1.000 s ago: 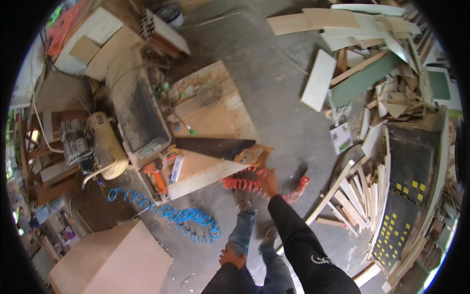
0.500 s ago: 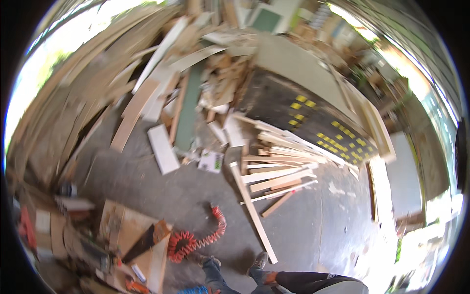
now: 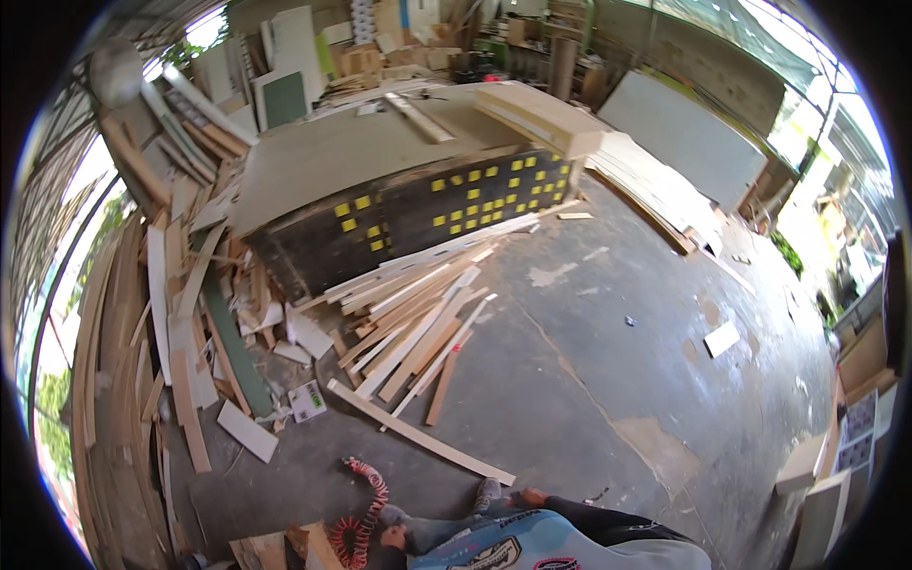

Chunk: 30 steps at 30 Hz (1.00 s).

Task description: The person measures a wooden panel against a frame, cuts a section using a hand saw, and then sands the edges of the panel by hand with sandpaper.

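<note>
At the lower edge my right hand (image 3: pixel 533 497) hangs beside my leg, below a black sleeve. It is nearest to the end of a long wooden strip (image 3: pixel 423 430) lying on the floor. My left hand (image 3: pixel 392 536) shows small and in part beside my other leg, close to a coiled red air hose (image 3: pixel 372 489). The fingers of both hands are too small to make out, and I see nothing held. Past the long strip, several narrow wooden strips (image 3: pixel 427 347) lie in a loose fanned pile.
A large dark-sided platform (image 3: pixel 313 247) with yellow squares stands beyond the pile. Boards and offcuts (image 3: pixel 195 437) heap along the left. A white piece (image 3: pixel 722 339) lies on the grey floor (image 3: pixel 608 361) at right. A large white panel (image 3: pixel 679 138) leans at the back.
My view has swung to the right and up, so the platform and right-hand floor show more fully. The workbench at lower left has mostly left the picture. More of my torso shows.
</note>
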Each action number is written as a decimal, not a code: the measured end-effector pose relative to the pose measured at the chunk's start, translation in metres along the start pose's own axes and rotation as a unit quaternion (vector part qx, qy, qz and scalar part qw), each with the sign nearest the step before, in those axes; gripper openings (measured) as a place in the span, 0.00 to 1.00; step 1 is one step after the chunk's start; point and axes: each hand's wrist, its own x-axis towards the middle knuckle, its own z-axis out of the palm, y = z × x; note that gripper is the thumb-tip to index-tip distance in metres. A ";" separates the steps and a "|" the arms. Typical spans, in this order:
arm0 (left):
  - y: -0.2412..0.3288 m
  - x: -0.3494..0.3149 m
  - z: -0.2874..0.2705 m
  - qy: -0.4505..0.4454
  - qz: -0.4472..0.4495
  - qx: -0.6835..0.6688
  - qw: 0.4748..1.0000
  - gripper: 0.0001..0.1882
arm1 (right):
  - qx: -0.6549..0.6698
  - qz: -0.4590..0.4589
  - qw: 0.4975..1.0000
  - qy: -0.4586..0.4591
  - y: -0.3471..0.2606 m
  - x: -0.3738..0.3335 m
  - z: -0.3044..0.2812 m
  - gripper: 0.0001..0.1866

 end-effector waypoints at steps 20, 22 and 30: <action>0.403 0.167 0.135 -0.267 0.055 0.326 0.905 0.24 | 0.419 0.168 0.830 0.327 0.247 -0.023 -0.241 0.15; 0.489 0.215 0.164 -0.227 0.063 0.293 0.927 0.24 | 0.601 0.126 0.684 0.395 0.288 -0.046 -0.269 0.11; 0.923 0.224 0.303 -0.088 0.401 0.164 0.897 0.25 | 0.651 0.227 0.567 0.450 0.368 -0.067 -0.326 0.11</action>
